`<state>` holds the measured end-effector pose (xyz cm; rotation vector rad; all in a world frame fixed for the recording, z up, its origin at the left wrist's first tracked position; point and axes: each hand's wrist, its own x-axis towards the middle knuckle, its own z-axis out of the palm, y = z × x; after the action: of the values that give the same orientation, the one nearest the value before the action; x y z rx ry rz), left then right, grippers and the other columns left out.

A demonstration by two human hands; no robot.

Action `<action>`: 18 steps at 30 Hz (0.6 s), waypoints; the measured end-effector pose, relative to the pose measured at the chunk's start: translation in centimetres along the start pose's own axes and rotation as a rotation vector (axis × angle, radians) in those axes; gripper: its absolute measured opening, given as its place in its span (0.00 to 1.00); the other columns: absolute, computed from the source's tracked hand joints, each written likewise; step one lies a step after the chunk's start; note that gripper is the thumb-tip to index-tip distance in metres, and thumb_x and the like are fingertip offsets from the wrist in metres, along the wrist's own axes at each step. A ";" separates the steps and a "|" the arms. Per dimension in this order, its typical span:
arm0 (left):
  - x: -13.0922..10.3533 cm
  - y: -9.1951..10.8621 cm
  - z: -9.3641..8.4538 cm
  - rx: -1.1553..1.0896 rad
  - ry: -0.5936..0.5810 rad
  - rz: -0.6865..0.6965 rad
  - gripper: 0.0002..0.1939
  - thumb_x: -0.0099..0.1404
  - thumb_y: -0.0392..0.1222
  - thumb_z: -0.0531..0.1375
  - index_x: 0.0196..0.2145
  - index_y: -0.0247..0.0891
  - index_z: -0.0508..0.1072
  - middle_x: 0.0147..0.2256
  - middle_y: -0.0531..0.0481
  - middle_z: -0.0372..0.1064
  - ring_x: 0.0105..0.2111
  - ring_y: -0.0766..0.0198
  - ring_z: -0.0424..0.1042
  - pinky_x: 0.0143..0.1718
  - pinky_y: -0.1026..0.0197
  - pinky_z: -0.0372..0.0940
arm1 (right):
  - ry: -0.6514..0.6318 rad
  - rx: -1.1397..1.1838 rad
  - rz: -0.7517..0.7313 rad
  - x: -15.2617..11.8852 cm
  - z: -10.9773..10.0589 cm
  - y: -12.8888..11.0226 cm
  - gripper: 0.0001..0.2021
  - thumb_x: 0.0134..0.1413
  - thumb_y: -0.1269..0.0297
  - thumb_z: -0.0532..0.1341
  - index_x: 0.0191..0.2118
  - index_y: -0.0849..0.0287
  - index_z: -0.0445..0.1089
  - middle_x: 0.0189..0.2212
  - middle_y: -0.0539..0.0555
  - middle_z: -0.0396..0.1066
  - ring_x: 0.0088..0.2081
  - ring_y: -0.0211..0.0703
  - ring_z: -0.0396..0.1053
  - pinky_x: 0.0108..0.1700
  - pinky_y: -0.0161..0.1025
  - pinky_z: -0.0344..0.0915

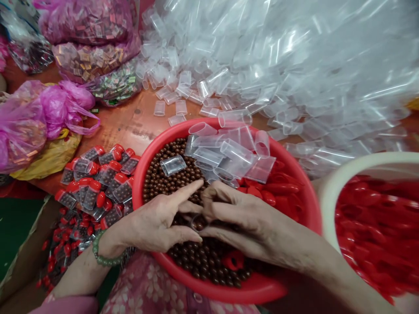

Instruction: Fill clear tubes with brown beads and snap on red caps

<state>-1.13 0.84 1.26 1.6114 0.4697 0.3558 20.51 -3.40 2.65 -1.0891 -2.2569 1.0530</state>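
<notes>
Both my hands meet over the red basin (139,174), above a bed of small brown balls (193,261). Between them is a clear plastic tube (197,223), its round mouth showing and brown balls visible at it. My left hand (160,218) has thumb and fingers around the tube, the index finger stretched out past it. From the other side, my right hand (245,213) closes on it with bent fingers, partly hiding it. Another clear tube (173,165) lies on the balls. More empty tubes (237,152) and red caps (283,187) fill the basin's far right.
Left of the basin, filled tubes with red caps (90,192) are piled, running down into a cardboard box (24,244). Loose clear tubes (222,78) heap at the back. A white tub (327,213) of red caps stands right. Pink bags (65,104) sit back left.
</notes>
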 end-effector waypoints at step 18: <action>-1.0 0.5 0.5 -0.661 0.199 -0.063 0.25 0.66 0.46 0.64 0.59 0.42 0.68 0.55 0.37 0.72 0.49 0.52 0.77 0.51 0.51 0.72 | 0.047 -0.374 0.173 -7.7 3.5 -0.5 0.11 0.56 0.71 0.58 0.43 0.52 0.74 0.37 0.55 0.78 0.37 0.50 0.76 0.40 0.48 0.74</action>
<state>-1.69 -0.15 1.72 0.9221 0.4875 0.5599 22.72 -11.31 0.47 -1.4644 -2.4148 0.6688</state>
